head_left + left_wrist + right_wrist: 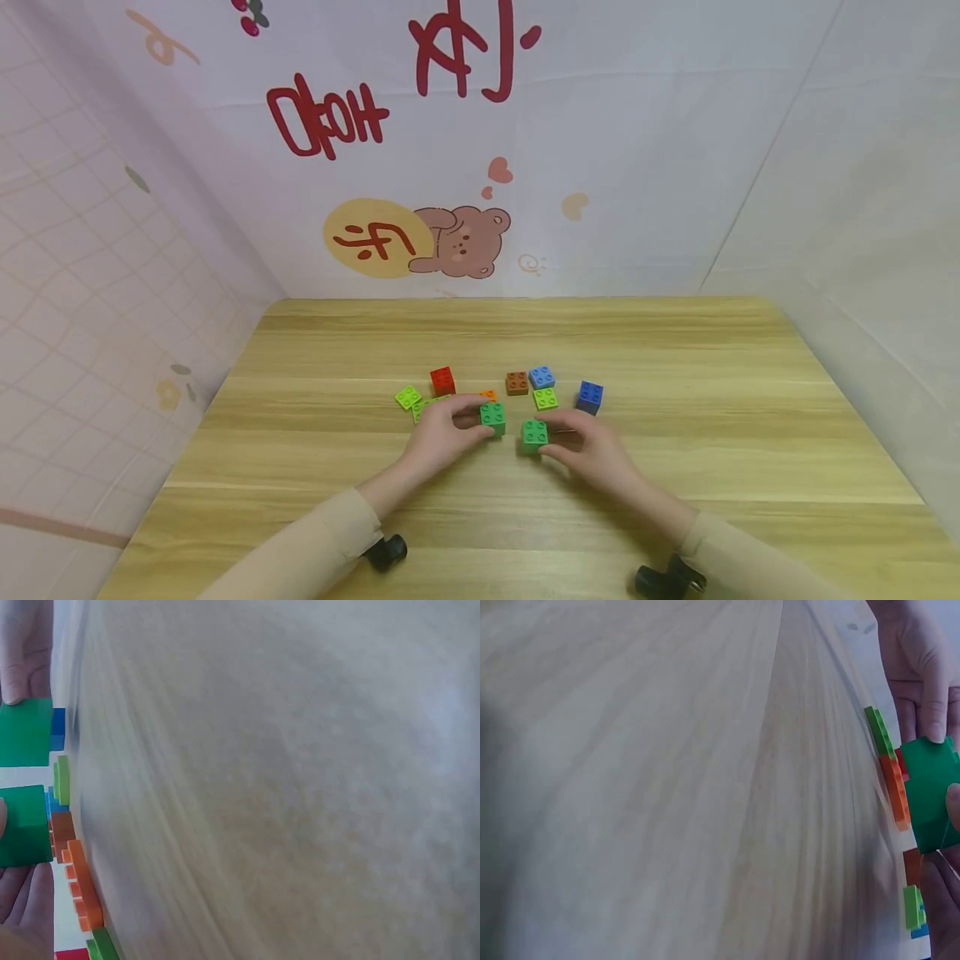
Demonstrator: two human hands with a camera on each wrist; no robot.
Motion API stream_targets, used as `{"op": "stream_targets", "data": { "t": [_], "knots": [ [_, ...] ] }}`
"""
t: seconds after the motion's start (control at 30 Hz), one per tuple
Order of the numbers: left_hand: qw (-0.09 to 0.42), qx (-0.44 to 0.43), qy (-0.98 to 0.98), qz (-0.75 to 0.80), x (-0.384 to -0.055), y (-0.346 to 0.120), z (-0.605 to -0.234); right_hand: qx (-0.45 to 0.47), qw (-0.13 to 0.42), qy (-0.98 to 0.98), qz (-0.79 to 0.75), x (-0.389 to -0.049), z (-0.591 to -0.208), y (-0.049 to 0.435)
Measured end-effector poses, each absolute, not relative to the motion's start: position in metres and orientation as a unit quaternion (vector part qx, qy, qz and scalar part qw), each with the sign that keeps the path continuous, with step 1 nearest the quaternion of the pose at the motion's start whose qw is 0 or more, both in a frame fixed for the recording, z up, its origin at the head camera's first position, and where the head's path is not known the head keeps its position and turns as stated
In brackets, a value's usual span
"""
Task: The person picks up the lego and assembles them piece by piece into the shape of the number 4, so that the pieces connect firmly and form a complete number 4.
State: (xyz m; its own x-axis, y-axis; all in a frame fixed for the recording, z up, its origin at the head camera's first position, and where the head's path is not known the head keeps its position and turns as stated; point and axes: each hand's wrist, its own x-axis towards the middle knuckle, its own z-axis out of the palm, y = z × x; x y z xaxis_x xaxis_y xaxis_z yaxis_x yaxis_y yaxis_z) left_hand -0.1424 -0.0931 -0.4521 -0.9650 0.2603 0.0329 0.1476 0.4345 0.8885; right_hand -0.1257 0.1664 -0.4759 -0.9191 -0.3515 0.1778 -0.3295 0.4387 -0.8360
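Observation:
Each hand pinches a green four-studded toy brick between thumb and fingers. The left hand (442,432) holds one green brick (492,418), studs facing up. A little to the right and nearer the person, the right hand (592,446) grips the other green brick (535,435). A narrow gap parts the two bricks in the head and left wrist views; in the right wrist view they overlap. Behind the left hand lie an orange brick (488,396), partly hidden, and a red brick (442,381). Beyond the right hand stands a dark blue brick (590,397).
A brown brick (517,383), a light blue brick (542,377) and a lime brick (545,398) cluster behind the held bricks. Another lime brick (408,397) lies at left, near a partly covered green one (421,412). A printed cloth (637,167) hangs behind the wooden table (480,525).

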Motion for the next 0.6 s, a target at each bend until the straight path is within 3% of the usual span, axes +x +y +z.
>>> {"op": "stream_targets", "data": {
  "t": [0.6],
  "knots": [
    [0.032,0.13,0.839,0.527,-0.134,-0.105,-0.446,-0.222,-0.005,0.856,-0.466,-0.13,-0.487,0.147]
  ]
}}
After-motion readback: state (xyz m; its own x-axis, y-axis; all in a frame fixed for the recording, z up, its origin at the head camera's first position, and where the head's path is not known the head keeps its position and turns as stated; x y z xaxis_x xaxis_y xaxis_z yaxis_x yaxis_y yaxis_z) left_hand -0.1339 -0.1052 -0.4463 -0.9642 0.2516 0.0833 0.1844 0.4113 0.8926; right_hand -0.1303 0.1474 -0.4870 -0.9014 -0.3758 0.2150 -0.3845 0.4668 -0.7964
